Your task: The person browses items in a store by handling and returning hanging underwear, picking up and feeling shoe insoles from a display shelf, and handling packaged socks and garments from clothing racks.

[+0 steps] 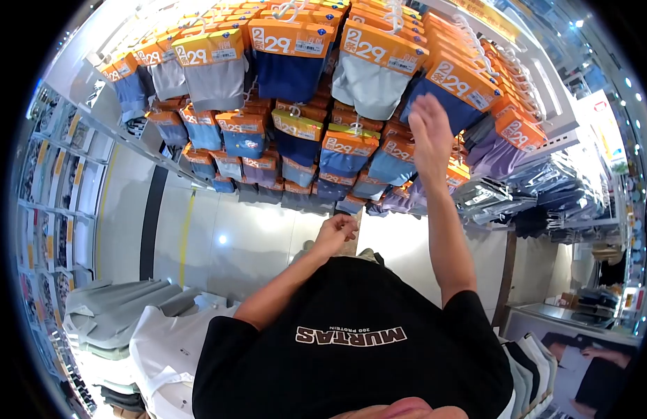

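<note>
My right hand (431, 133) is raised in front of the rack, fingers stretched out and nothing in them. It is nearest to a dark blue garment pack (445, 105) with an orange header card. Low in front of my body is my left hand (337, 232), its fingers curled together; whether it holds anything small cannot be made out. Rows of packs hang on white hooks, among them a light grey pack (365, 84) and a navy pack (288, 73). Their orange cards are marked 29.
White polo shirts (166, 349) and grey-green shirts (117, 314) stand at the lower left. Shelves (55, 209) run along the far left. Clothes on hangers (533, 192) hang at the right, above a picture panel (582, 363). A tiled floor (219, 223) lies below the rack.
</note>
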`<state>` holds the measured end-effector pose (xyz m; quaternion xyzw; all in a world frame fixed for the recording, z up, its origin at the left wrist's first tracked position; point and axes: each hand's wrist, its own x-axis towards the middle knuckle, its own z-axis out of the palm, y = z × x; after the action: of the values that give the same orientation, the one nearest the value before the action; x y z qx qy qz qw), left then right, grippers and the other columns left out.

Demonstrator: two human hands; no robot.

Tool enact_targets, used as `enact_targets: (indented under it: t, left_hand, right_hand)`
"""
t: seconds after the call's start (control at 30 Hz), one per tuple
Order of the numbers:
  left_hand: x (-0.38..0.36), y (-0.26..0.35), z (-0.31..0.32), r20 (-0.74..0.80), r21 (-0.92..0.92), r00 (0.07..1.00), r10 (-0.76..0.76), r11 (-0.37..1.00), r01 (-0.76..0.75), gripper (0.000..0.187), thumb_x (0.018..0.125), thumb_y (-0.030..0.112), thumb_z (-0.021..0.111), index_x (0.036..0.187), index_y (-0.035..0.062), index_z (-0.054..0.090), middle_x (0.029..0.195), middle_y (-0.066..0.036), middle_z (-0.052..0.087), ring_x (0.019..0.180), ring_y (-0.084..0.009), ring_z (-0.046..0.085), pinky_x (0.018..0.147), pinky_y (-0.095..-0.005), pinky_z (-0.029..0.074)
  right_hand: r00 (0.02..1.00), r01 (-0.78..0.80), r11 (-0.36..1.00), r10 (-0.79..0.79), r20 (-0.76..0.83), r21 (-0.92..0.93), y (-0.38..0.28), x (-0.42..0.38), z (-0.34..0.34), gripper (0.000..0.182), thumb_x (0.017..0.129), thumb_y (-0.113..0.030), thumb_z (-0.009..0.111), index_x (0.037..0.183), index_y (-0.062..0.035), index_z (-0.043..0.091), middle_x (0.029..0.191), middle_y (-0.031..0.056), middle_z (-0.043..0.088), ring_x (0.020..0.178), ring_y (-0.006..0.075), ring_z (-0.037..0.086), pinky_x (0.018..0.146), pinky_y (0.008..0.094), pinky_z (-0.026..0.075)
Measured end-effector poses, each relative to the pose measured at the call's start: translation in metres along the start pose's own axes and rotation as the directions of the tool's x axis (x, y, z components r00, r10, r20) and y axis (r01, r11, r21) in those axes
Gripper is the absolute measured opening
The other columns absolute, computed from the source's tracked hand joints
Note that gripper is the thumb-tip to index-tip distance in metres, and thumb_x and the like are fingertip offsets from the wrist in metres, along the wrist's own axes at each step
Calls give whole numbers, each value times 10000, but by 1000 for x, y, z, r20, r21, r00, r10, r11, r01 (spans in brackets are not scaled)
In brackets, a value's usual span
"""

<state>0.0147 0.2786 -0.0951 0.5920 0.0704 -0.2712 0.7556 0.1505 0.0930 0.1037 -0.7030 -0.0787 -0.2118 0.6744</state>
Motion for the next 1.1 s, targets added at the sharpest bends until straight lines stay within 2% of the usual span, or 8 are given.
enact_targets:
  t: [0.1,0.2,0.37,0.7,0.8,0.97,1.07,1.1]
  left_hand:
    - [-4,2,-13,12,-1,1000,15,1000,-15,207,968,209,625,1077,34,631,925,-49,680,779,-123,645,721,-268,510]
    - [-10,3,-29,-16,-27,1000,14,1000,-14,193,959,185,633,1062,22,635,915,-53,675,769,-122,638,700,-263,513]
    - [-19,5,-50,-69,-47,998,-7,999,4,181,954,160,634,1048,5,635,906,-54,670,767,-120,630,691,-258,513]
    - [-25,18,-56,-110,-95,991,71,992,-81,201,972,167,601,1076,-4,612,940,-56,666,785,-105,623,701,-241,498]
    - [-33,26,-63,-93,-193,989,117,972,-133,252,992,214,581,1110,-9,599,993,-73,667,859,-121,635,752,-247,500]
    - [-32,74,-45,-50,-367,950,307,879,-304,299,1017,211,539,1214,-14,556,1201,-107,620,1068,-157,599,917,-274,463]
    - [-37,92,-22,-295,-155,813,502,815,-559,245,991,161,577,1170,-7,578,1153,-85,625,994,-161,604,889,-273,465]
    - [-36,95,-22,-345,56,723,599,782,-621,220,933,96,639,1125,-3,596,1074,-86,623,917,-171,596,859,-275,463]
  right_hand:
    - [989,142,990,-141,-51,23,-2,39,26,631,918,-109,659,1416,85,323,1419,229,424,1318,274,447,1071,351,395]
    - [992,119,974,-108,-64,193,-8,52,53,685,896,-94,687,1418,106,290,1464,224,356,1343,273,400,1079,352,380]
    - [991,19,979,9,-135,204,-2,62,61,408,898,-98,713,1229,58,532,1128,84,631,1046,131,588,956,270,445]
    - [996,87,985,-87,-7,152,-22,50,35,271,967,-134,614,1189,12,563,1141,79,636,1044,141,595,919,297,468]
    - [1000,11,892,-21,16,451,-45,22,25,266,988,-145,573,1201,13,560,1170,95,630,1060,160,600,938,305,465]
    - [977,-211,906,212,38,368,-23,-27,15,348,950,-145,602,1251,14,533,1152,93,648,1026,151,624,924,301,487]
    - [876,-453,765,476,71,458,-5,-56,18,343,955,-137,588,1255,18,527,1150,103,648,1032,177,633,933,325,496]
    - [870,-454,738,489,69,499,2,-64,17,346,959,-135,581,1264,17,519,1167,109,640,1049,188,629,943,337,495]
